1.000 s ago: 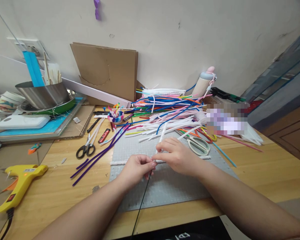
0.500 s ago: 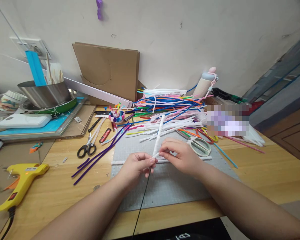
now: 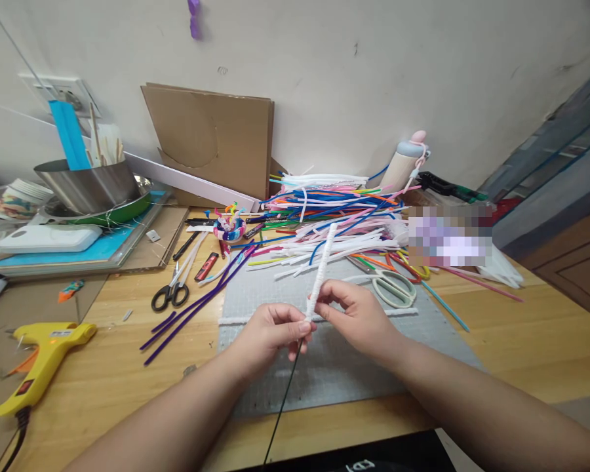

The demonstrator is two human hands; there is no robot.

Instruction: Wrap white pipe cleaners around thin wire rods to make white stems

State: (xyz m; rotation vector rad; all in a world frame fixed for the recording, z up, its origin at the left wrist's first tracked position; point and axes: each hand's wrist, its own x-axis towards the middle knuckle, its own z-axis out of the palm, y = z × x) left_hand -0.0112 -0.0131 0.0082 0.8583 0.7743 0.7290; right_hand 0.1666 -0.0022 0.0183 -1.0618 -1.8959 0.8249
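Note:
A white fuzzy wrapped stem [image 3: 323, 269] rises above the grey cutting mat [image 3: 364, 373], with a thin dark wire [image 3: 282, 400] running down from its lower end. My left hand [image 3: 280, 328] pinches the lower end, where the white part meets the wire. The fingers of my right hand [image 3: 349, 308] are closed on the white stem just above and to the right; whether they also hold a loose strand end is too small to tell. Behind both hands, a long white pipe cleaner [image 3: 403, 312] lies across the mat.
Pale-handled scissors [image 3: 396, 288] lie right of my hands, below a heap of coloured pipe cleaners [image 3: 334, 203]. To the left are purple pipe cleaners [image 3: 196, 308], black scissors [image 3: 170, 295] and a yellow glue gun [image 3: 49, 354]. A bottle [image 3: 404, 164] stands behind.
The top of the white stem has tilted to the right. My right hand has moved from a strand beside the stem to the stem itself, and its fingers have turned.

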